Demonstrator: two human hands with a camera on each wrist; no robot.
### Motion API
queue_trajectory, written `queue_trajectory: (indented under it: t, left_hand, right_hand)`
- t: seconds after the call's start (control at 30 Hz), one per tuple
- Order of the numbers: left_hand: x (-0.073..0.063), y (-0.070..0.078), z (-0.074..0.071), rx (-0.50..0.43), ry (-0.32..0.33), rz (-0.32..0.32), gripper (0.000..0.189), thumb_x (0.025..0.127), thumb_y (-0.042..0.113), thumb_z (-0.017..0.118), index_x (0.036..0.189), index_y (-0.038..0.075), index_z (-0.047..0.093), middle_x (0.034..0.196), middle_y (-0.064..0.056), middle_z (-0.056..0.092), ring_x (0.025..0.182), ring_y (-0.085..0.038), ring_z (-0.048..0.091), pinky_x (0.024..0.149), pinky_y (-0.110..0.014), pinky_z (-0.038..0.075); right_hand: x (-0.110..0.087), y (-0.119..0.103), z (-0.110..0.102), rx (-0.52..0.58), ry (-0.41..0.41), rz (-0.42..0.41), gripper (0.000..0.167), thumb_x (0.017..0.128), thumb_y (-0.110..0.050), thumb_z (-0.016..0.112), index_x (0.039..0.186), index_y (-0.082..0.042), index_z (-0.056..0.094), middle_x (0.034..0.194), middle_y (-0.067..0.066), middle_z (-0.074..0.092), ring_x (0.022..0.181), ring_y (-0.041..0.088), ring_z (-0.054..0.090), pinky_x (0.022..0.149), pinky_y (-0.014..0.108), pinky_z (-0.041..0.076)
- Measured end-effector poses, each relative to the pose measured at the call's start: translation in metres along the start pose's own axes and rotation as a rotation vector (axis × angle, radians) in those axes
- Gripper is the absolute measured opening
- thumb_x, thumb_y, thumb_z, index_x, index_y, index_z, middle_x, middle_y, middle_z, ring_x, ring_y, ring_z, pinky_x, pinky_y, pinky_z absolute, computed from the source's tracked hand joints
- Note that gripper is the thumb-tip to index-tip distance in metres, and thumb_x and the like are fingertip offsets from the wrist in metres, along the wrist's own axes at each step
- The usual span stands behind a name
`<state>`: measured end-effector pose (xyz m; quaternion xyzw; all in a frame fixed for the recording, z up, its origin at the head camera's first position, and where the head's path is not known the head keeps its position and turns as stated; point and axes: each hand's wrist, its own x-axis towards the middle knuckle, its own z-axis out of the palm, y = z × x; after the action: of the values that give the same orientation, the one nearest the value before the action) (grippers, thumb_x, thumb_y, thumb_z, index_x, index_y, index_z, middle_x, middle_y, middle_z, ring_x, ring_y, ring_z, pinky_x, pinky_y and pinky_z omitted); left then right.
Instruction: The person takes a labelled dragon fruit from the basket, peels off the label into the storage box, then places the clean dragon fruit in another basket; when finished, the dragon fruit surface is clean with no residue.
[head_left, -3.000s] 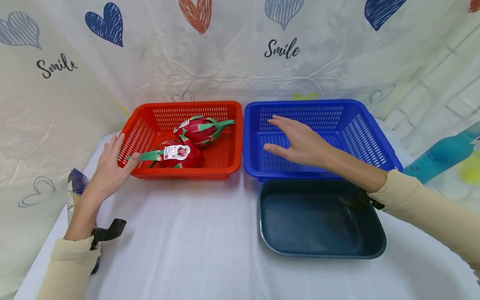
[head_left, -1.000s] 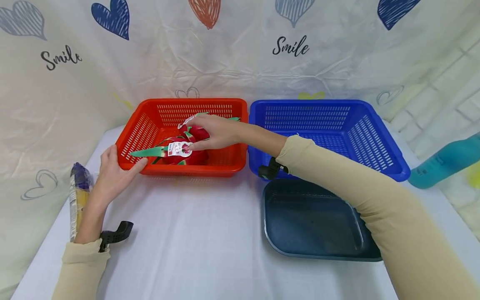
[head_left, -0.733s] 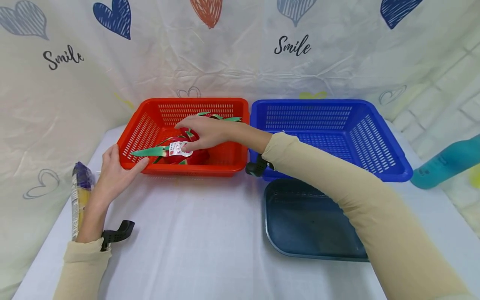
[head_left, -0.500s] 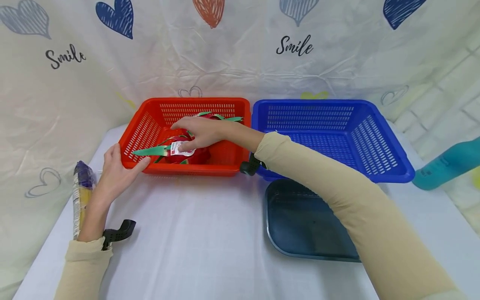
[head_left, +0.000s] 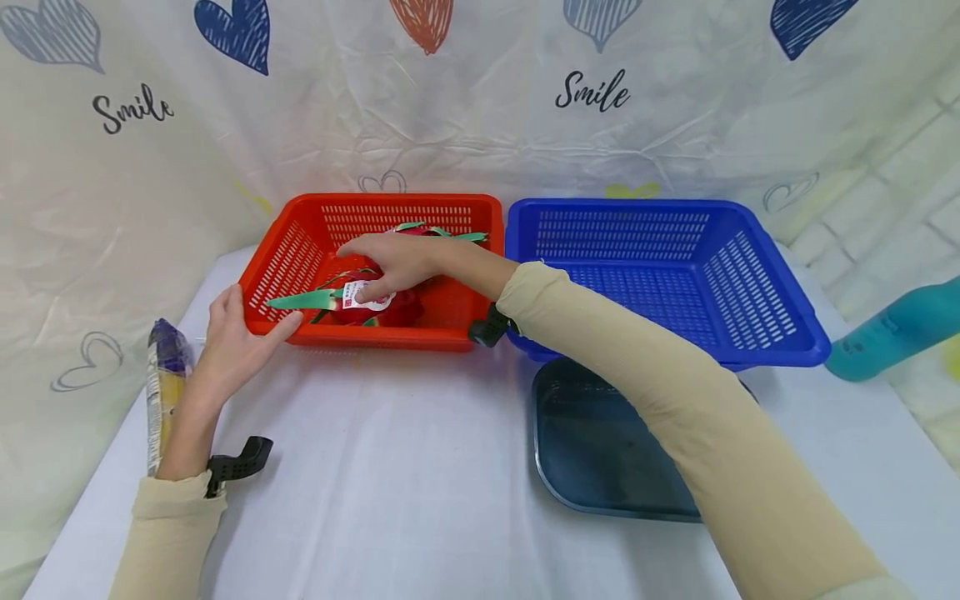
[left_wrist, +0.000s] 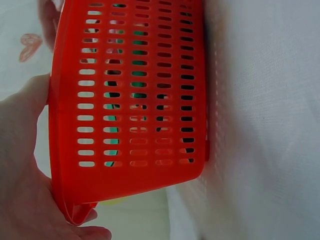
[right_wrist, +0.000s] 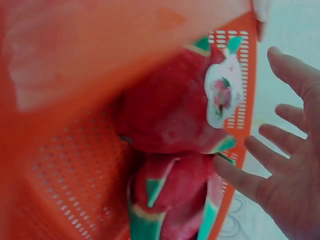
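My left hand (head_left: 242,346) grips the left front corner of a red perforated basket (head_left: 442,338); in the left wrist view its thumb and fingers wrap the rim. Two dragon fruits lie in that basket. The near dragon fruit (head_left: 403,312) has a white label and a long green tip pointing left; the far dragon fruit (head_left: 423,228) is partly hidden by my right forearm. Over the near fruit is my right hand (head_left: 401,262), fingers spread and thumb overlapping the label. In the right wrist view, the fingers (right_wrist: 272,155) look extended beside the labelled fruit (right_wrist: 165,105), not closed round it.
A blue perforated basket (head_left: 780,333) stands to the right of the red one. In front of it is a dark plastic tub (head_left: 600,450), partly covered by my right sleeve. A teal bottle (head_left: 892,329) is at far right, and a purple-and-yellow packet (head_left: 167,367) lies by my left wrist.
My right hand has moved left from over the blue basket to over the near dragon fruit in the red basket. My left hand has come to grip the red basket's corner.
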<state>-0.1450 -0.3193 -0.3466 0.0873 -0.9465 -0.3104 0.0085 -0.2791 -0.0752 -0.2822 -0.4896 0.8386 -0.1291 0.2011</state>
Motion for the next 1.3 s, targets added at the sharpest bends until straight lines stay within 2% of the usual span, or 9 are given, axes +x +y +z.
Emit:
queue_trajectory:
  t: [0.23, 0.33, 0.57, 0.93, 1.3]
  left_hand:
    - [-0.001, 0.0, 0.001, -0.005, -0.003, -0.002, 0.107, 0.089, 0.063, 0.052, 0.154, 0.004, -0.009, 0.16, -0.026, -0.003, 0.138, -0.052, 0.019, 0.1, -0.074, 0.033]
    - [-0.001, 0.0, 0.001, 0.0, 0.003, 0.006, 0.107, 0.089, 0.063, 0.052, 0.155, 0.004, -0.008, 0.159, -0.026, -0.002, 0.138, -0.052, 0.02, 0.1, -0.075, 0.032]
    - [0.001, 0.0, 0.003, -0.002, 0.014, 0.025, 0.106, 0.089, 0.063, 0.053, 0.155, 0.003, -0.005, 0.159, -0.027, 0.0, 0.137, -0.052, 0.022, 0.1, -0.075, 0.031]
    - [0.0, 0.0, 0.0, 0.0, 0.002, 0.008, 0.106, 0.089, 0.064, 0.052, 0.155, 0.006, -0.007, 0.16, -0.025, -0.002, 0.139, -0.051, 0.021, 0.1, -0.074, 0.032]
    - [-0.001, -0.002, -0.001, -0.011, 0.002, 0.0, 0.107, 0.089, 0.064, 0.052, 0.155, 0.006, -0.008, 0.16, -0.024, -0.003, 0.139, -0.051, 0.02, 0.1, -0.074, 0.033]
  right_hand:
    - [0.011, -0.001, -0.009, -0.065, -0.053, 0.015, 0.069, 0.093, -0.048, 0.058, 0.151, -0.02, 0.033, 0.156, -0.004, 0.034, 0.144, 0.012, 0.03, 0.119, 0.031, 0.029]
    - [0.015, 0.0, -0.01, -0.061, -0.063, 0.014, 0.067, 0.093, -0.047, 0.058, 0.15, -0.02, 0.035, 0.155, -0.004, 0.035, 0.144, 0.013, 0.031, 0.119, 0.031, 0.029]
    - [0.025, 0.011, -0.007, 0.014, -0.071, 0.035, 0.069, 0.09, -0.049, 0.061, 0.149, -0.022, 0.035, 0.153, -0.005, 0.037, 0.142, 0.012, 0.034, 0.117, 0.031, 0.032]
    - [0.031, 0.017, -0.003, 0.188, -0.129, 0.081, 0.079, 0.085, -0.051, 0.068, 0.15, -0.025, 0.032, 0.154, -0.007, 0.035, 0.141, 0.016, 0.035, 0.114, 0.033, 0.036]
    - [0.038, 0.02, 0.002, 0.283, -0.16, 0.022, 0.079, 0.086, -0.044, 0.07, 0.15, -0.017, 0.033, 0.155, -0.001, 0.035, 0.141, 0.014, 0.034, 0.115, 0.031, 0.035]
